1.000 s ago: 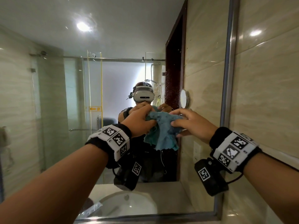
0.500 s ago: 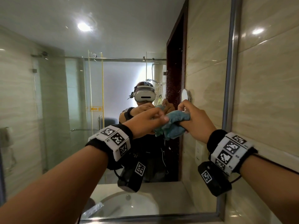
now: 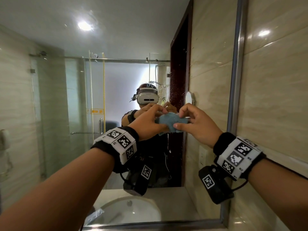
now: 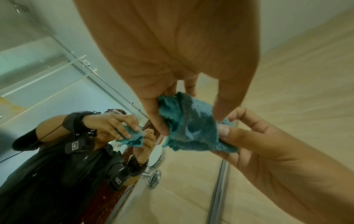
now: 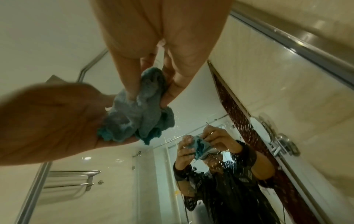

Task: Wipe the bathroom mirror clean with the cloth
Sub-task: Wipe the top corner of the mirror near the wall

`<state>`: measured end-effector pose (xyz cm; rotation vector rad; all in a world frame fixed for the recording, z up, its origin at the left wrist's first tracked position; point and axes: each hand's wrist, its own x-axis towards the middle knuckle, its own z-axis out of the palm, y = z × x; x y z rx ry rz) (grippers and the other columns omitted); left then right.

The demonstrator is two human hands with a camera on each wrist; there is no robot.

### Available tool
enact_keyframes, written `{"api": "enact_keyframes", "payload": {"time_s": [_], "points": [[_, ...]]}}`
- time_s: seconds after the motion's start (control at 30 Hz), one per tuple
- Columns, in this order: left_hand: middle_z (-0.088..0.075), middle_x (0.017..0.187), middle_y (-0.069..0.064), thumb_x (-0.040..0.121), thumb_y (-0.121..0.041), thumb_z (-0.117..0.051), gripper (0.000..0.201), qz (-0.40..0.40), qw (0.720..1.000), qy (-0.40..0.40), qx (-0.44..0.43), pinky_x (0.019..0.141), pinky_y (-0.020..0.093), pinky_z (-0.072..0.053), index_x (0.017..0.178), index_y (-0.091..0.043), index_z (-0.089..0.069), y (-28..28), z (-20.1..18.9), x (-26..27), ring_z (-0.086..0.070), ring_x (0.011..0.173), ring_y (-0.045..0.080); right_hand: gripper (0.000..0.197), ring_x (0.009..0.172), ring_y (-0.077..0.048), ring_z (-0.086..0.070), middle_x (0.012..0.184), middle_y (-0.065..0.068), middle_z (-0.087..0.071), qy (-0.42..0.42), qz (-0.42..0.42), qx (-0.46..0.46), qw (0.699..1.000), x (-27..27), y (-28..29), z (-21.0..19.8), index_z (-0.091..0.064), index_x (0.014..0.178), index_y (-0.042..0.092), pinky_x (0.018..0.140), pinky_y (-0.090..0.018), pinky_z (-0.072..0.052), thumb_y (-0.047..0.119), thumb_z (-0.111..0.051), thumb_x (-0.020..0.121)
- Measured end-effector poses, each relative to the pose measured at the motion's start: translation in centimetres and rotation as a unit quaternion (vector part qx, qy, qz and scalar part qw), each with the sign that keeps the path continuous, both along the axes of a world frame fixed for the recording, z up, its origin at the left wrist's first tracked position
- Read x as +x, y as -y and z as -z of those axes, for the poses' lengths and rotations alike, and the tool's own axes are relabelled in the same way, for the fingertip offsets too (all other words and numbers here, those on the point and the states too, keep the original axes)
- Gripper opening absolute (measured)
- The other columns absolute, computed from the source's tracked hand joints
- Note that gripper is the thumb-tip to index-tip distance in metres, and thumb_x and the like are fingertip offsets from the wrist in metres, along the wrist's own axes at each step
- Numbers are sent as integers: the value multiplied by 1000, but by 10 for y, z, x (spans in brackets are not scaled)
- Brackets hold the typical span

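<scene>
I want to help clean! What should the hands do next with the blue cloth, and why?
Probably press the bunched cloth onto the mirror. The left hand and the right hand both pinch it just short of the glass, where droplets show.

Cloth [image 3: 168, 121] between both hands, before the mirror [image 3: 66, 114].

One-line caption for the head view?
Both hands, left and right, bunch a blue terry cloth before the water-spotted mirror.

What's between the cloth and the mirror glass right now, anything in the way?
Nothing visible. Both the left hand and right hand pinch the bunched cloth just short of the mirror; only open air lies between them.
</scene>
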<state>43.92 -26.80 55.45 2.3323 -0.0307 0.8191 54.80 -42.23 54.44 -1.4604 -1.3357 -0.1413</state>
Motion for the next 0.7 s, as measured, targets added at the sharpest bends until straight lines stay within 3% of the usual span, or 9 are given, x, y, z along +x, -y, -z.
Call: {"api": "enact_keyframes", "payload": {"time_s": [0.07, 0.13, 0.23, 0.33, 0.4, 0.5, 0.57, 0.63, 0.7], "points": [[-55, 115, 3, 84, -14, -65, 35, 13, 999, -20, -37, 83, 36, -56, 114, -19, -47, 0, 0, 0, -62, 98, 21, 38, 92, -19, -66, 102, -9, -61, 1, 18, 19, 1000, 2, -2, -2, -48, 87, 20, 76, -40, -58, -1, -76, 72], [-54, 114, 2, 84, -11, -65, 32, 16, 999, 11, -49, 80, 34, -57, 111, -17, -48, -1, 1, 1, -62, 96, 17, 45, 94, -17, -65, 106, -9, -60, -27, 17, 49, 998, 3, -5, -3, -46, 91, 25, 74, -35, -58, 1, -78, 70], [-56, 106, 2, 85, -5, -63, 25, 35, 992, 74, -95, 76, 29, -57, 101, -19, -49, 1, 2, 8, -63, 92, 15, 37, 99, -20, -64, 112, -4, -60, -103, 2, 59, 993, 4, -12, -1, -48, 102, 26, 73, -29, -56, 19, -74, 77], [-57, 104, -2, 89, -10, -61, 22, 18, 991, 90, -95, 67, 19, -56, 103, -12, -45, 6, 3, 22, -63, 87, 11, 27, 102, -25, -63, 111, -8, -60, -137, -16, 75, 988, 6, -23, 3, -49, 106, 18, 79, -37, -57, 17, -66, 85], [-54, 115, 4, 88, -20, -63, 25, -16, 997, 66, -35, 72, 15, -52, 106, -15, -46, 3, 4, 36, -61, 99, 15, 23, 99, -24, -62, 107, -8, -58, -89, 18, 102, 991, 9, -26, 1, -50, 98, 19, 79, -38, -57, 9, -66, 85], [-33, 135, 6, 84, -39, -64, 46, -91, 992, -5, 85, 97, 32, -46, 124, -30, -44, -8, -3, 47, -43, 123, 24, 29, 90, -7, -55, 104, 0, -47, 4, 143, 126, 982, 22, -22, -11, -51, 98, 22, 72, -6, -47, 2, -65, 83], [-30, 138, 2, 82, -45, -64, 57, -158, 971, 22, 180, 106, 45, -36, 132, -36, -38, -10, -14, 45, -35, 128, 23, 37, 91, -4, -48, 110, 1, -37, 70, 210, 129, 967, 33, -19, -24, -52, 108, 20, 71, 3, -38, -5, -60, 82], [-29, 142, 1, 82, -46, -62, 65, -229, 930, 47, 283, 111, 50, -25, 138, -36, -31, -13, -24, 44, -28, 132, 24, 46, 97, -7, -46, 115, 2, -34, 141, 273, 125, 943, 46, -23, -37, -48, 119, 19, 75, -2, -38, -6, -57, 81], [-19, 149, 1, 81, -51, -61, 78, -282, 889, 36, 359, 115, 54, -11, 144, -35, -19, -20, -31, 50, -16, 139, 24, 42, 101, -16, -48, 118, -3, -40, 200, 323, 113, 918, 63, -34, -49, -50, 119, 18, 82, -14, -43, -3, -56, 83]]}}
